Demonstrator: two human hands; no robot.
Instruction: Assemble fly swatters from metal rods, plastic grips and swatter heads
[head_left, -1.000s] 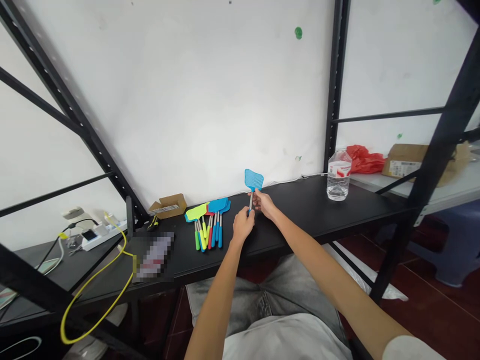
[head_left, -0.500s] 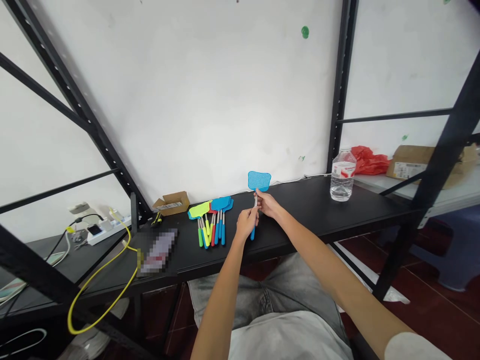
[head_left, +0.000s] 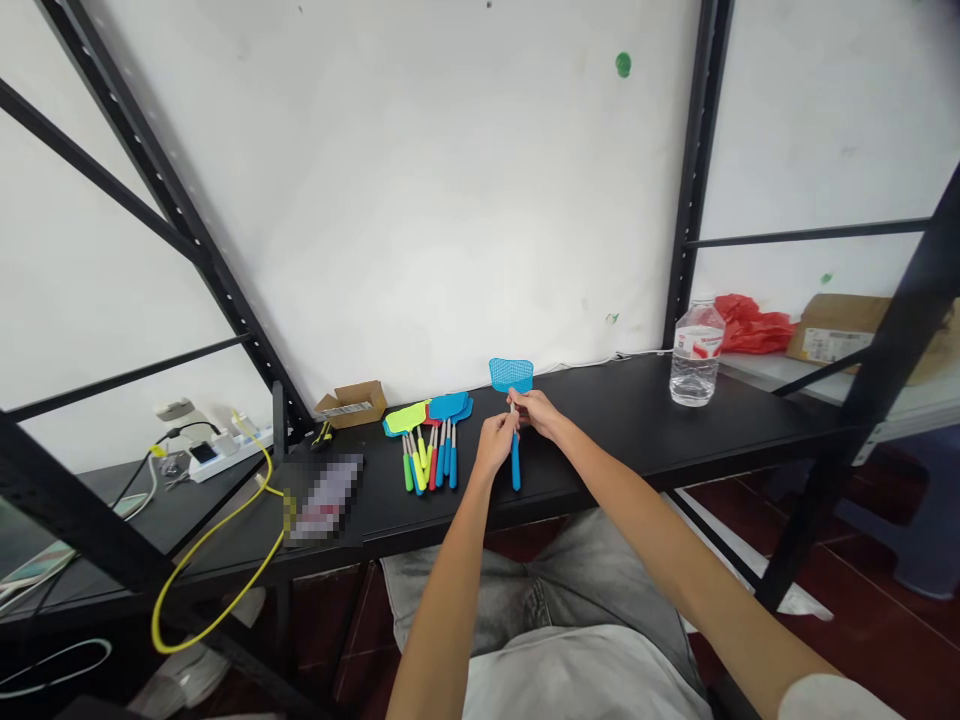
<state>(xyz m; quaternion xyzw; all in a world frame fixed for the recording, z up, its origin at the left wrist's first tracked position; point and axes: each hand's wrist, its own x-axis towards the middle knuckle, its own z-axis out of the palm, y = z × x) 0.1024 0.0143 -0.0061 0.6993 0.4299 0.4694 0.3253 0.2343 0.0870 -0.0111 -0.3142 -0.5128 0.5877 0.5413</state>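
A blue fly swatter (head_left: 511, 375) with a mesh head and a metal shaft is held upright over the black tabletop. My left hand (head_left: 496, 440) is closed around the shaft just above the blue handle. Higher up, where the shaft meets the head, my right hand (head_left: 534, 410) pinches it. To the left lies a row of fly swatters with green, yellow, red and blue handles; a yellow swatter head (head_left: 407, 418) and a blue swatter head (head_left: 448, 405) overlap the others.
An open cardboard box (head_left: 351, 403) stands behind the swatters. A blurred flat item (head_left: 326, 500) lies at left near a yellow cable (head_left: 161, 600) and a power strip (head_left: 232, 453). A water bottle (head_left: 696, 355) stands at right, before a black post (head_left: 690, 180).
The held swatter is shorter between head and handle, its head lower and its shaft less exposed. Both hands have stayed on it. The view has shifted slightly.
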